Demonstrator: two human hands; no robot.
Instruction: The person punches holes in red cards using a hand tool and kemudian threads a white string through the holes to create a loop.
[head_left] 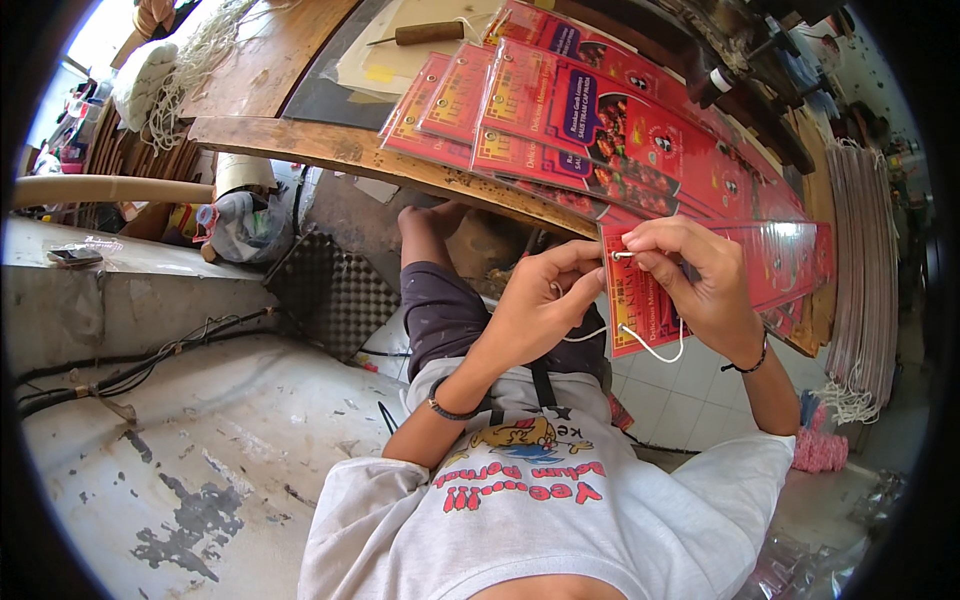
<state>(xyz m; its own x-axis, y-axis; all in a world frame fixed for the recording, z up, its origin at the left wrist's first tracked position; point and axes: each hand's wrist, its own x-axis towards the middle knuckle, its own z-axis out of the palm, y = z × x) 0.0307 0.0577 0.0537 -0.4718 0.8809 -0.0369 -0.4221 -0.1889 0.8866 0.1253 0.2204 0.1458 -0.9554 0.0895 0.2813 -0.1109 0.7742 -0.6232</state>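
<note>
A glossy red printed card (640, 325) hangs off the table's front edge, in front of me. White cord (660, 356) passes through its lower corner hole and loops out over the face. At the upper hole, my right hand (705, 275) pinches a short cord end between thumb and fingertips. My left hand (545, 300) is closed at the card's left edge, thumb by the rim and some fingers hidden behind; a strand of cord runs below it.
Overlapping red cards (590, 120) cover the wooden table (340, 143). Beyond them lies a wooden-handled awl (430, 33). Bundled corded cards (860, 270) hang at the right. White cord (190, 90) drapes at far left; pink twine (820, 450) sits lower right.
</note>
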